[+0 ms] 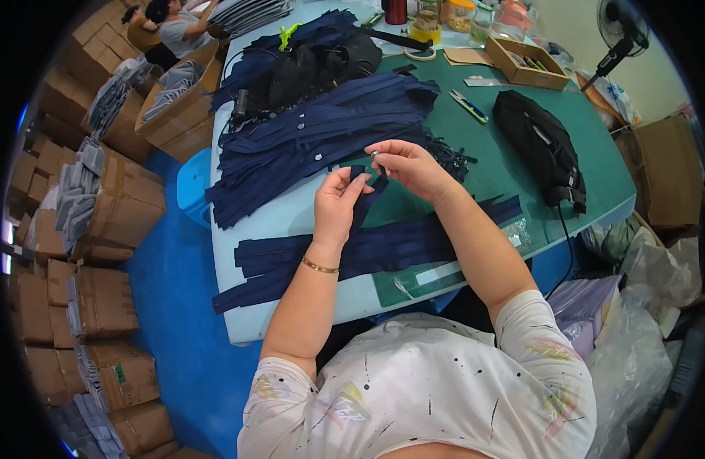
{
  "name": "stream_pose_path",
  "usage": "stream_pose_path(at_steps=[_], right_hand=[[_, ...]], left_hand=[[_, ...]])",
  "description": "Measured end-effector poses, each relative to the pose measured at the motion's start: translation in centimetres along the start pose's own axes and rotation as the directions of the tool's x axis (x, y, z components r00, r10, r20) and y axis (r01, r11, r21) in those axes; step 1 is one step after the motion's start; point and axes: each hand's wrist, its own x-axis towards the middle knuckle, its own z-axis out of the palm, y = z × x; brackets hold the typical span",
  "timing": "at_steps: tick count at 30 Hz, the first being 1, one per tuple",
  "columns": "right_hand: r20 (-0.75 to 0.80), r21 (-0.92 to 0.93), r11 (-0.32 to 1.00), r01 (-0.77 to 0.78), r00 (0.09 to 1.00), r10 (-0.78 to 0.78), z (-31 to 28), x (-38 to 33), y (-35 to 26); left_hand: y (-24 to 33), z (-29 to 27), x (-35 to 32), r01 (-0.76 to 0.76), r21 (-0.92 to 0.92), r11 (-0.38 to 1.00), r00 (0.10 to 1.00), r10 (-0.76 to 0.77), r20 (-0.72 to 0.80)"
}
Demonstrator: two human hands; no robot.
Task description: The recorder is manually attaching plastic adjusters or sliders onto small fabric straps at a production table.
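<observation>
My left hand (339,200) and right hand (410,167) each keep a closed grip on one navy zipper strip (365,200), lifted above more strips (352,256) by the counter (291,214) near edge, with bare green mat (498,172) open rightward.

A blue floor (165,306) fills the left of the frame, lined along its left edge with stacked brown cardboard boxes (108,302). The pale worktop (261,317) with a green mat (589,164) runs up the centre. At upper right stands a black fan (618,23) before a pale wall (574,23); plastic bags (635,336) crowd the lower right.
</observation>
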Motion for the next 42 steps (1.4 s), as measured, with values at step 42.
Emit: stream_pose_path(at_steps=[42], right_hand=[[0.078,-0.687,0.71,0.153,0.987,-0.138,0.9,-0.7,0.0]], left_hand=[[-0.9,-0.5,0.0,0.096,-0.015,0.995,0.995,-0.096,-0.035]])
